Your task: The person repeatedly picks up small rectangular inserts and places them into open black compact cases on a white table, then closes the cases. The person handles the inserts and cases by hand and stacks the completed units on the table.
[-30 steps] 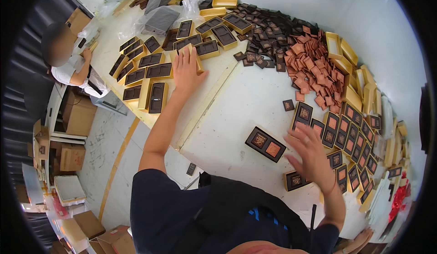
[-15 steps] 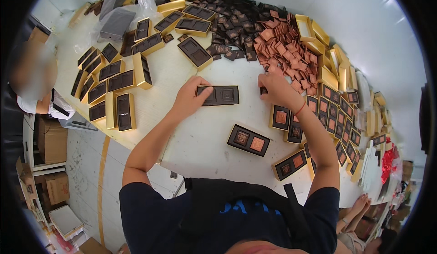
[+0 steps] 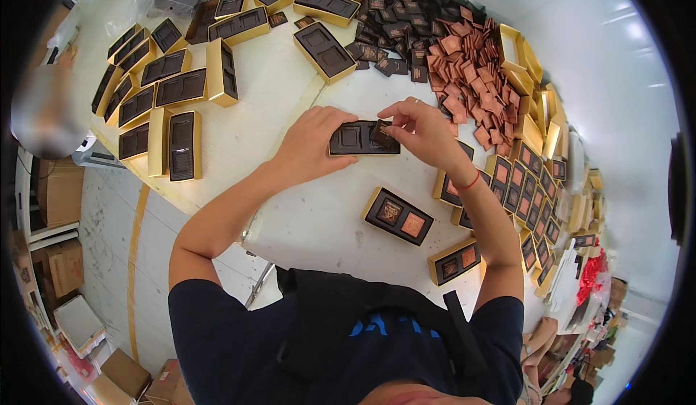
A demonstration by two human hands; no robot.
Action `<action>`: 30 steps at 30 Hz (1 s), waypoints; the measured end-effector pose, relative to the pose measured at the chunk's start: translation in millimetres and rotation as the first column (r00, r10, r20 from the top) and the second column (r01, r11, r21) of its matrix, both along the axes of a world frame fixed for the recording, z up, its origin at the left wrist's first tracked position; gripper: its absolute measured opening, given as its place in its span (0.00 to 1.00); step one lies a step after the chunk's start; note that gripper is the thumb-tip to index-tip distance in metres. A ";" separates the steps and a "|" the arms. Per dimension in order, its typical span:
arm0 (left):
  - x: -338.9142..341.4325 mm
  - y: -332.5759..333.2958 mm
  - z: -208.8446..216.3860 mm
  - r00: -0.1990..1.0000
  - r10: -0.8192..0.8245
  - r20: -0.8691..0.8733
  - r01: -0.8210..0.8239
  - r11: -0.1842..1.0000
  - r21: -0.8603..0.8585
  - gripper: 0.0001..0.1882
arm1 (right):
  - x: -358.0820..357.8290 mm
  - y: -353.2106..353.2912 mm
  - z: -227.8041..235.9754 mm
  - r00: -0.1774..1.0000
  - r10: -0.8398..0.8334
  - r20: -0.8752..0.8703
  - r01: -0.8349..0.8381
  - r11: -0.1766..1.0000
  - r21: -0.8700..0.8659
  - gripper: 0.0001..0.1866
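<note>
Head view: a dark, flat rectangular tray (image 3: 360, 138) lies on the white table (image 3: 319, 216), its long axis running left to right, face up, with two square recesses. The left hand (image 3: 310, 144) rests on the tray's left end, its fingers together and pressing on that short edge. The right hand (image 3: 420, 126) hovers over the right end; thumb and forefinger are pinched on a small dark square tile (image 3: 382, 131), tilted over the right recess and touching the tray.

The tray looks matte and moulded, dark brown. Just near of it lies a gold-edged box (image 3: 399, 216) set slantwise, holding one dark patterned square and one copper square. A second filled box (image 3: 454, 261) lies nearer and further right, close to the table's near edge.

Far beyond the hands is a loose heap of dark tiles (image 3: 391, 35), and to its right a heap of copper tiles (image 3: 471, 71), thin and shiny. On the left stand rows of empty gold boxes (image 3: 167, 93) with dark inserts; on the right, a band of filled boxes (image 3: 533, 187) runs along the table edge.

A bare patch of table stays open between the tray and the near edge, and another left of the left hand.
</note>
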State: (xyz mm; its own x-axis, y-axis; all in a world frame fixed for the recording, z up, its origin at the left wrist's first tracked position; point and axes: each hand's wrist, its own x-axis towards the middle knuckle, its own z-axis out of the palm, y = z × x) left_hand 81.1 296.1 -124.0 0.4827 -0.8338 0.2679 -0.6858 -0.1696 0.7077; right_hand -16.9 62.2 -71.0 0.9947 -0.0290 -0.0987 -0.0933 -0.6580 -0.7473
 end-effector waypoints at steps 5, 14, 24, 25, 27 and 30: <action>-1.8 -0.8 0.1 1.000 0.000 0.018 0.001 1.000 -0.023 0.34 | -20.9 19.8 -0.5 0.944 0.058 0.324 -0.024 0.994 -0.107 0.12; -2.4 -2.2 -2.9 0.999 0.018 0.044 -0.016 0.999 -0.033 0.33 | -56.8 29.8 -2.7 0.862 0.374 0.342 -0.077 0.764 -0.641 0.23; -1.4 -3.2 -1.5 0.998 -0.002 0.059 0.004 1.000 -0.028 0.33 | -27.5 4.8 6.9 0.970 0.089 0.225 -0.075 0.995 -0.067 0.19; -1.3 -2.8 -0.9 0.998 -0.003 0.060 0.005 1.000 -0.020 0.33 | -15.5 -4.1 8.6 0.981 0.026 0.193 -0.027 1.000 0.005 0.18; -3.8 -1.7 -1.6 0.999 0.000 0.048 0.001 1.000 -0.025 0.33 | -10.0 -6.8 18.1 1.000 0.008 -0.004 -0.008 0.994 -0.107 0.18; -2.3 -0.7 -6.3 0.997 0.009 0.074 -0.007 0.999 -0.035 0.33 | -26.6 26.2 20.9 0.939 0.333 0.083 -0.159 0.636 -0.756 0.17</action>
State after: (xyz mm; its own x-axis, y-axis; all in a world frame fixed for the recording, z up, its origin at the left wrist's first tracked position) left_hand 78.8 295.5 -130.3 0.4672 -0.8195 0.3317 -0.7353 -0.1518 0.6606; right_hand -43.5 88.4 -50.1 0.9688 0.2445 0.0405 0.2445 -0.9696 0.0038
